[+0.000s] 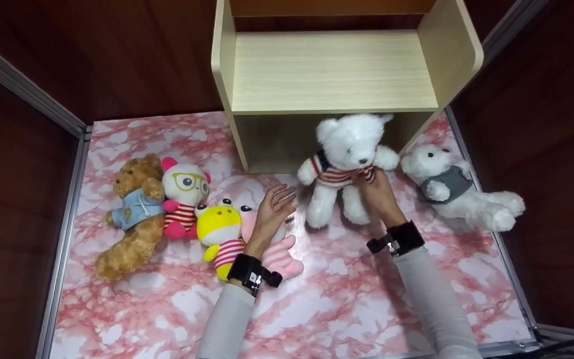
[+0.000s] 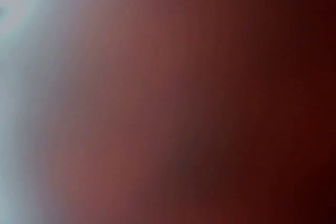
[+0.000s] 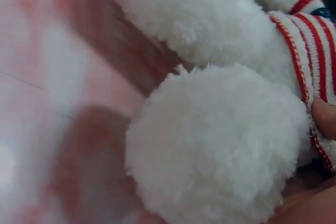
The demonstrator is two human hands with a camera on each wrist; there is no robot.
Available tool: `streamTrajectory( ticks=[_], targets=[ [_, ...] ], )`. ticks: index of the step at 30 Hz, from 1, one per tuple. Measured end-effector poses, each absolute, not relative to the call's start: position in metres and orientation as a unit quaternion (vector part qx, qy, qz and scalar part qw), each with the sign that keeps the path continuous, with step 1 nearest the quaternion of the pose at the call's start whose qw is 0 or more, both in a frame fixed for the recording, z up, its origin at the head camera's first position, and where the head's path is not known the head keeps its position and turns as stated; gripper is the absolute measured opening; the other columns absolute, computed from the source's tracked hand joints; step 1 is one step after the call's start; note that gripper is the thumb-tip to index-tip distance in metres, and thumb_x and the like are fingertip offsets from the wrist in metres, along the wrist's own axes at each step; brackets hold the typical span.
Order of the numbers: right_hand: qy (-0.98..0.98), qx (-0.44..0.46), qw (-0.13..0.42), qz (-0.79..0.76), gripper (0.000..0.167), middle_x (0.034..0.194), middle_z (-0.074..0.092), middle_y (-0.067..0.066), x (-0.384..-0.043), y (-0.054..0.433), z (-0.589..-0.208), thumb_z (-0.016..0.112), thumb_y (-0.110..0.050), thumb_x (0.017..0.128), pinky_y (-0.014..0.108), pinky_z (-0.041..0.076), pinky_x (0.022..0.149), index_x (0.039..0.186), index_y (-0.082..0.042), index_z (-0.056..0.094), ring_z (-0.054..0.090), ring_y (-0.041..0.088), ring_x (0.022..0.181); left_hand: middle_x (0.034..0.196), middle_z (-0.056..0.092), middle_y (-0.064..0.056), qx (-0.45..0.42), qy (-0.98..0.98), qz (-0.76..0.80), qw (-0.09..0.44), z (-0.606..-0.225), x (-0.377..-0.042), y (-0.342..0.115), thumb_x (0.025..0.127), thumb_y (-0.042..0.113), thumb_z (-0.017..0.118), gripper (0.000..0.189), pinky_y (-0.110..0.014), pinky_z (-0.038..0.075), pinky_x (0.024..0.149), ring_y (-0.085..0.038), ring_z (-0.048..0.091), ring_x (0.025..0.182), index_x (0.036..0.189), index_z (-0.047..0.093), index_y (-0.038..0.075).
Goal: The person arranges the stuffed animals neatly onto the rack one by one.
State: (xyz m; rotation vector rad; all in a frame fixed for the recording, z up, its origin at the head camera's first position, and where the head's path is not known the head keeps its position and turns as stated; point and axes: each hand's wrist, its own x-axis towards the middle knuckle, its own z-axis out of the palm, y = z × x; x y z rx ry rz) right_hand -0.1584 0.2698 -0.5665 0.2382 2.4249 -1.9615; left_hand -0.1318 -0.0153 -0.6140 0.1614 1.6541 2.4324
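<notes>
A white teddy bear (image 1: 352,142) in a red-and-white striped sweater is held upright in front of the shelf's lower opening. My right hand (image 1: 377,193) grips it at the side of its sweater. In the right wrist view, the thumb (image 3: 324,118) presses on the striped knit (image 3: 315,51), and a fluffy leg (image 3: 215,145) fills the foreground. Left of the bear, my left hand (image 1: 273,212) holds nothing, its fingers loosely extended. Beneath that hand and wrist lies a pink plush toy (image 1: 282,257), partly covered. The left wrist view is only a dark reddish blur.
A pale wooden shelf (image 1: 334,70) stands at the back. To the left lie a brown teddy (image 1: 140,209), a panda plush with glasses (image 1: 186,194) and a yellow plush (image 1: 222,234). Another white bear (image 1: 449,187) in a grey vest lies at right. Dark panels enclose the pink marbled surface (image 1: 167,314).
</notes>
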Motion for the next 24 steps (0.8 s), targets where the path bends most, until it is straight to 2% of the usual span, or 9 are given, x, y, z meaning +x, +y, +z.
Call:
streamTrajectory(
  ticks=[2,6,11,13,17,20,24],
  targets=[
    [0.763,0.089,0.001,-0.641,0.038,0.123,0.064,0.008,-0.169,0.275,-0.562,0.065,-0.018,0.102,0.034,0.038,0.112,0.136,-0.001,0.058,0.056,0.020,0.120,0.147,0.047,-0.037,0.058,0.560,0.821,0.097,-0.614,-0.132,-0.015,0.095,-0.010,0.064,0.059,-0.042,0.050,0.107,-0.055,0.045,0.137,0.146,0.036,-0.016],
    [0.751,0.110,0.006,-0.651,0.042,0.130,0.059,0.012,-0.188,0.282,-0.553,0.060,-0.016,0.104,0.037,0.035,0.116,0.140,0.004,0.052,0.052,0.024,0.126,0.145,0.049,-0.037,0.060,0.576,0.810,0.093,-0.614,-0.132,-0.015,0.095,-0.010,0.064,0.055,-0.043,0.050,0.107,-0.053,0.047,0.136,0.144,0.039,-0.015],
    [0.748,0.136,0.021,-0.649,0.048,0.146,0.052,0.017,-0.209,0.287,-0.545,0.056,-0.013,0.105,0.037,0.028,0.121,0.149,0.003,0.045,0.043,0.027,0.139,0.144,0.050,-0.036,0.063,0.584,0.804,0.096,-0.615,-0.131,-0.016,0.097,-0.006,0.065,0.048,-0.034,0.053,0.101,-0.052,0.048,0.135,0.141,0.047,-0.012],
    [0.748,0.140,0.018,-0.648,0.051,0.152,0.048,0.015,-0.218,0.289,-0.545,0.055,-0.015,0.106,0.034,0.025,0.123,0.153,0.000,0.041,0.039,0.025,0.144,0.144,0.050,-0.036,0.063,0.580,0.807,0.096,-0.616,-0.131,-0.016,0.097,-0.005,0.065,0.046,-0.031,0.054,0.097,-0.053,0.047,0.135,0.140,0.050,-0.011],
    [0.746,0.152,0.008,-0.649,0.051,0.147,0.048,0.015,-0.238,0.292,-0.551,0.052,-0.019,0.108,0.032,0.031,0.120,0.153,-0.001,0.038,0.043,0.025,0.139,0.143,0.048,-0.039,0.066,0.568,0.815,0.091,-0.617,-0.131,-0.015,0.097,-0.005,0.064,0.045,-0.030,0.056,0.093,-0.056,0.046,0.134,0.138,0.049,-0.014],
    [0.741,0.172,0.002,-0.650,0.047,0.135,0.052,0.014,-0.251,0.292,-0.554,0.050,-0.019,0.109,0.031,0.040,0.112,0.152,-0.001,0.040,0.050,0.024,0.126,0.143,0.048,-0.039,0.067,0.565,0.818,0.087,-0.618,-0.131,-0.014,0.098,-0.006,0.063,0.043,-0.031,0.057,0.092,-0.057,0.046,0.134,0.137,0.049,-0.015],
    [0.732,0.192,-0.008,-0.653,0.039,0.118,0.057,0.006,-0.264,0.292,-0.558,0.050,-0.020,0.109,0.027,0.046,0.099,0.143,-0.002,0.049,0.055,0.016,0.107,0.141,0.053,-0.036,0.063,0.566,0.817,0.085,-0.620,-0.131,-0.016,0.098,-0.008,0.061,0.040,-0.032,0.057,0.091,-0.056,0.049,0.132,0.136,0.050,-0.015]
  ],
)
